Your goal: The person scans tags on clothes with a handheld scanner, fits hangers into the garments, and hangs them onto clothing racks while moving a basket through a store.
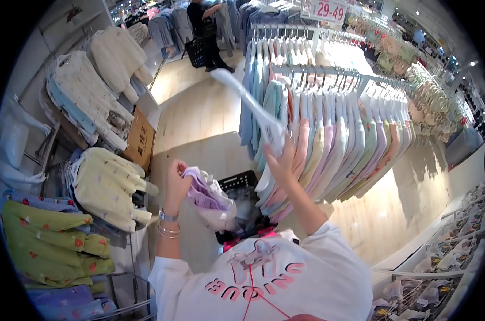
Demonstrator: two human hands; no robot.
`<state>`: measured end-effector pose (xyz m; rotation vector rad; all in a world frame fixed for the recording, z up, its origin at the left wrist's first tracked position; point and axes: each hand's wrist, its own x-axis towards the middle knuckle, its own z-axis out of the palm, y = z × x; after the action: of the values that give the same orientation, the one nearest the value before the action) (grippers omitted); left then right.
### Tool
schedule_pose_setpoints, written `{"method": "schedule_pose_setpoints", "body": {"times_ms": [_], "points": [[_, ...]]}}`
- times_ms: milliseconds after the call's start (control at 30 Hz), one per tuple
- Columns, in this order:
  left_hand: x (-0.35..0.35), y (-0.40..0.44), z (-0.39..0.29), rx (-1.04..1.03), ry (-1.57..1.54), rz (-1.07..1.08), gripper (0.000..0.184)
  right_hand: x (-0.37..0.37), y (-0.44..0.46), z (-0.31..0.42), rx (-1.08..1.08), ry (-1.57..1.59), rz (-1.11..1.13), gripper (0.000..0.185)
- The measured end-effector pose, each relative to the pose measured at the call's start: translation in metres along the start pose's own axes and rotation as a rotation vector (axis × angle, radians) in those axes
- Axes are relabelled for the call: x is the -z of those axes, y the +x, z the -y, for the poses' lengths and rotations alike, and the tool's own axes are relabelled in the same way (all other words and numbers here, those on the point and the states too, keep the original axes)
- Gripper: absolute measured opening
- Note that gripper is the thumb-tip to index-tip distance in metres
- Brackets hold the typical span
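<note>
My left hand is closed on a bunched lilac and white garment, which hangs beside a black basket. The raised right hand grips the lower part of a white hanger, slightly blurred and tilted up to the left. Right behind that hand hangs a row of pastel clothes on white hangers. Grey and pink items lie in the basket, partly hidden by the garment.
Sweaters hang along the left wall, near a cardboard box. A person in black stands at the back with a dark basket. Shelves of small items line the lower right. A price sign tops the rack.
</note>
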<state>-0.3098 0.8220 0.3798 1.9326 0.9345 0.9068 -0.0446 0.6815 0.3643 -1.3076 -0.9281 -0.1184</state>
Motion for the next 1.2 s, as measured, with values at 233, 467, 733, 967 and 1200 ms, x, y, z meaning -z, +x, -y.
{"method": "schedule_pose_setpoints", "body": {"times_ms": [233,467,733,967,1200], "points": [[-0.025,-0.001,-0.006,0.170,-0.024,0.100,0.020,-0.010,0.004,0.053,-0.685,0.785,0.038,0.021],[-0.052,0.019,-0.008,-0.031,-0.062,-0.005,0.016,-0.019,0.026,0.099,-0.387,0.921,-0.160,0.028],[-0.042,0.032,-0.094,0.039,-0.191,0.022,0.012,-0.030,0.026,0.083,0.122,0.818,-0.026,0.040],[-0.039,0.035,-0.100,0.056,-0.240,0.035,0.014,-0.009,0.056,0.099,0.113,0.970,-0.137,0.058],[-0.039,0.038,-0.086,0.032,-0.284,0.108,0.015,-0.017,0.050,0.098,0.242,0.925,-0.231,0.047]]}}
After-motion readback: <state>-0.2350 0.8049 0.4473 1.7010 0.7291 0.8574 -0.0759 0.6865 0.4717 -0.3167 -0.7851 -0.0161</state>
